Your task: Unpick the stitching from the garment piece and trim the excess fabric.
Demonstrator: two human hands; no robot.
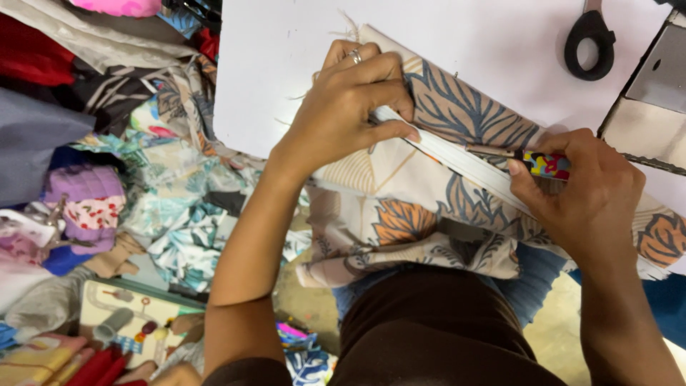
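Bright even light, soft shadows, sharp

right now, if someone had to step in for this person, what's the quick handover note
Left hand: pinches the white folded edge of the leaf-print fabric, pressing it on the white table.
Right hand: grips a small tool with a multicoloured handle, tip at that edge.
Fabric hangs from table to lap.
Black-handled scissors lie untouched at top right.
How much of the edge is worked: cannot tell.

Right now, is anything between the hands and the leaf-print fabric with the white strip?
Nothing visible. The left hand already pinches the white strip against the leaf-print fabric, and the right hand rests on the fabric holding a small multicoloured tool. The black-handled scissors lie apart on the white table.
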